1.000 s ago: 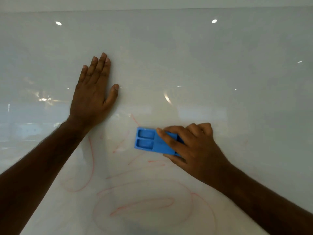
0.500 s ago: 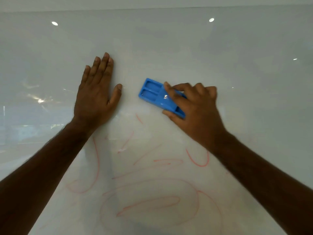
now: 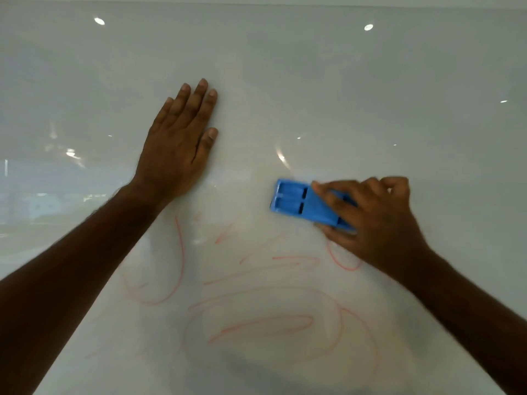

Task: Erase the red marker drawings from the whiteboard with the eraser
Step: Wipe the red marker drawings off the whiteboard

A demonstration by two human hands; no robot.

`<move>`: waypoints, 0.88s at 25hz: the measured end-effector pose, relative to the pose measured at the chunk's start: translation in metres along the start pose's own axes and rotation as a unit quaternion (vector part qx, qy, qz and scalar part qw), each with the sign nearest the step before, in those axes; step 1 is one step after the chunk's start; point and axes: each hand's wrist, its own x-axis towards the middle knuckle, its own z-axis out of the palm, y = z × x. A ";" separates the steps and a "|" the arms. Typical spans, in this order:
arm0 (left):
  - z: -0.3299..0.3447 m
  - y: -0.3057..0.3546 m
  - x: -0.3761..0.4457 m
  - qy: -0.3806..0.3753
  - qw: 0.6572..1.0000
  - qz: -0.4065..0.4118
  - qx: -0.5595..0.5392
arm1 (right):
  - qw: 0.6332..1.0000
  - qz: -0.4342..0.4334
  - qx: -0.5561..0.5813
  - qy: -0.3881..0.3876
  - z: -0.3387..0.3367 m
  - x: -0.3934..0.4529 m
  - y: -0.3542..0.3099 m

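A glossy whiteboard [image 3: 370, 86] fills the view. My right hand [image 3: 376, 220] grips a blue plastic eraser [image 3: 296, 205] and presses it flat on the board right of centre. Faint red marker drawings [image 3: 262, 323] spread below it: loops, ovals and short strokes, with a small red curve [image 3: 342, 262] just under my right hand. My left hand [image 3: 179, 143] lies flat on the board at the upper left, fingers together and pointing up, holding nothing.
The board's top edge [image 3: 256, 2] runs along the top of the view. Ceiling lights reflect as bright spots [image 3: 368, 27] on the upper board. A long red stroke [image 3: 179, 252] runs down beside my left forearm.
My right hand swept the eraser up to beside my left hand, then back down and to the right. The short red stroke below the left thumb is gone. My left hand stayed flat.
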 end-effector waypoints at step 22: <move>-0.034 -0.065 -0.064 -0.057 0.997 0.042 0.033 | 0.997 0.067 0.028 -0.002 0.009 0.040 -0.077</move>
